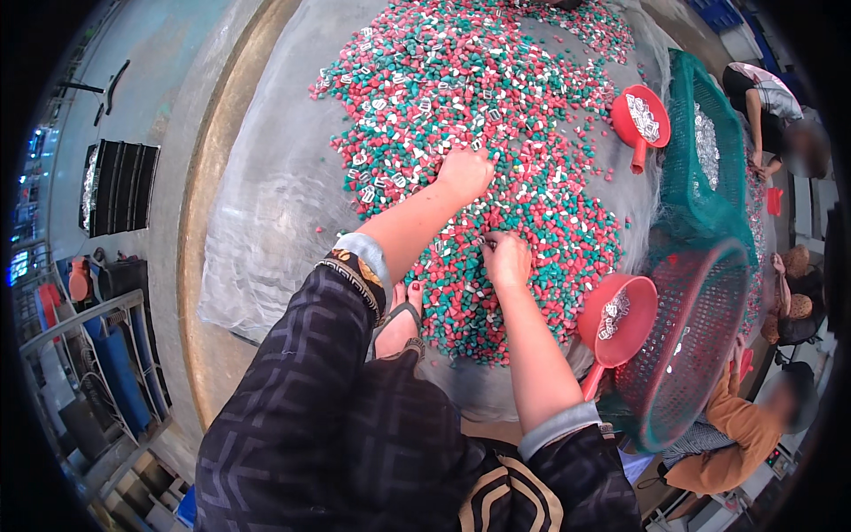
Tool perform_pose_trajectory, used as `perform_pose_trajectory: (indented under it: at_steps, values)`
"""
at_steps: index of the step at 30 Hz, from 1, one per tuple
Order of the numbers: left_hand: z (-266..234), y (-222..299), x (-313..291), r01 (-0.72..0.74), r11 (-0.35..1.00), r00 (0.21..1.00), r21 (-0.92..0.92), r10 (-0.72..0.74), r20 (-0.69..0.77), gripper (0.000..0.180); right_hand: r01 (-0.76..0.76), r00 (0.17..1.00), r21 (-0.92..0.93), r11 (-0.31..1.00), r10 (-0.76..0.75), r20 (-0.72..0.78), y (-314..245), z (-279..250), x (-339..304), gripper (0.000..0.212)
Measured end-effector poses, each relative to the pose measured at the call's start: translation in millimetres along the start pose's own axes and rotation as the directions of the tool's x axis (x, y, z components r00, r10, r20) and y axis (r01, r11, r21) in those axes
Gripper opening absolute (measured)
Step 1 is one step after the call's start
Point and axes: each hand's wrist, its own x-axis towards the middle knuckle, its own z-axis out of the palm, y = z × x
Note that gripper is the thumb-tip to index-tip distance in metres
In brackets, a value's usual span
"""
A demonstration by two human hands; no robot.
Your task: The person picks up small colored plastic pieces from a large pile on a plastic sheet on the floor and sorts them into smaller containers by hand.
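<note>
Countless coloured pieces beneath left fingers and right fingers, both grips unclear.

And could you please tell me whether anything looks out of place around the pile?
One small red piece lies alone on the plastic sheet, left of the main pile; it looks odd being apart from the others.

Greyish translucent sheet, heap of red, green and white pieces on it, two red pans
</note>
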Motion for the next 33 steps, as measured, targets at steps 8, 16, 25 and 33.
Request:
perform_pose_trajectory:
  at_steps: [8, 16, 25, 33]
  values:
    - [-23, -14, -59, 0.197, 0.893, 0.956, -0.405, -0.085, 0.279, 0.016, -0.111, 0.992, 0.156, 0.982, 0.099, 0.082, 10, 3, -2, 0.015]
    - [-34, -37, -113, 0.515, 0.089, 0.857, -0.853, -0.022, 0.515, 0.014, -0.281, 0.96, 0.33, 0.901, 0.264, 0.097, -4, 0, 7, 0.018]
    - [-42, -41, -135, 0.5, -0.522, 0.833, -0.691, 0.073, 0.548, 0.008, -0.383, 0.924, 0.9, 0.208, 0.077, 0.375, 0, -19, -18, 0.009]
    - [3, -16, -144, 0.137, 0.668, 0.99, -0.732, -0.11, 0.085, 0.017, -0.482, 0.873, 0.876, 0.03, -0.067, 0.483, -6, -21, -35, 0.014]
